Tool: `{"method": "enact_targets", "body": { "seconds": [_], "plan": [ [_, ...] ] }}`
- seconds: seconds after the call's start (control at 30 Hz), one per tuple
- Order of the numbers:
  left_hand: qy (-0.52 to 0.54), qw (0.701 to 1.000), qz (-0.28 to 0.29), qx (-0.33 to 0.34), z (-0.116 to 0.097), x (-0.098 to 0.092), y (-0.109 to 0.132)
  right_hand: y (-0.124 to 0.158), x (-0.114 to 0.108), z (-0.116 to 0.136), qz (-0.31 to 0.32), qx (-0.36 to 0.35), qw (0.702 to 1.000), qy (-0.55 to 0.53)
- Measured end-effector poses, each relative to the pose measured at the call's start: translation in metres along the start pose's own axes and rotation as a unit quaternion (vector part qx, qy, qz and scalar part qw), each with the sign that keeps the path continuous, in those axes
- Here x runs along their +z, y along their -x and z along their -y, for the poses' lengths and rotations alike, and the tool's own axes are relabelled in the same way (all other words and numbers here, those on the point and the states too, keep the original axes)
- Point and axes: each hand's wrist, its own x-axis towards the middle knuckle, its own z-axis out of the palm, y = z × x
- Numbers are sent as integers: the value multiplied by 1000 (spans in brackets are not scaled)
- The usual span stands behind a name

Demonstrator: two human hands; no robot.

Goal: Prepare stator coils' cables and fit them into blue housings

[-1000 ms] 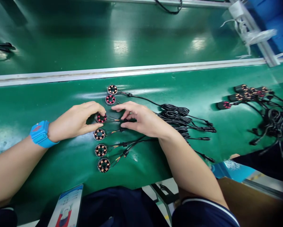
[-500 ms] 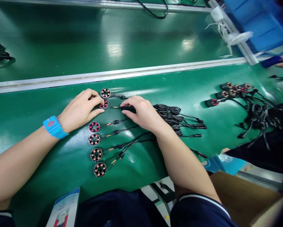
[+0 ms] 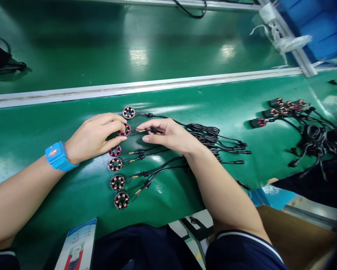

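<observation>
My left hand (image 3: pixel 102 133) has its fingertips and thumb closed around the rim of a red-wound motor stator (image 3: pixel 125 129). From this stator, thin coloured wires run right to a black cable (image 3: pixel 155 130). My right hand (image 3: pixel 167 135) curls loosely about that cable, which passes between thumb and fingers; part of it is hidden in the palm. Above lies a copper-wound stator (image 3: pixel 128 112). Below, another red-wound stator (image 3: pixel 114 151) and several copper-wound ones, including a stator (image 3: pixel 121 200) nearest me, form a column with their cables pointing right.
Coiled black cables (image 3: pixel 204 133) lie beyond my right hand. More stators (image 3: pixel 283 108) and tangled cables (image 3: pixel 311 138) sit at the right. A white ledge (image 3: pixel 157 83) crosses behind the work. A printed card (image 3: pixel 77 245) stands at the front edge; a cardboard box (image 3: pixel 294 232) is lower right.
The stator under my left hand has shifted toward me, closer to the red-wound one below. My right hand has turned slightly, showing more of the cable between thumb and fingers.
</observation>
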Motion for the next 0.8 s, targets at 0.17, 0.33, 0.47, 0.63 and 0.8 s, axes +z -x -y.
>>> {"method": "enact_targets", "body": {
  "seconds": [0.17, 0.33, 0.47, 0.63, 0.8],
  "plan": [
    [-13, 1000, -16, 5, -7, 2, -3, -1, 7, 1, -69, 38, 994, -76],
    [-9, 1000, 12, -5, -4, -1, -1, -2, 7, -1, -23, 34, 998, -38],
    [39, 994, 96, -12, 6, -5, 2, -1, 7, -4, 14, -10, 1000, 9],
    [39, 991, 122, -27, 9, -9, 2, 8, 4, 3, 12, -53, 988, 141],
    [7, 995, 27, -93, 12, -5, -8, 5, -6, 2, -182, -159, 958, 152]
  ]
}}
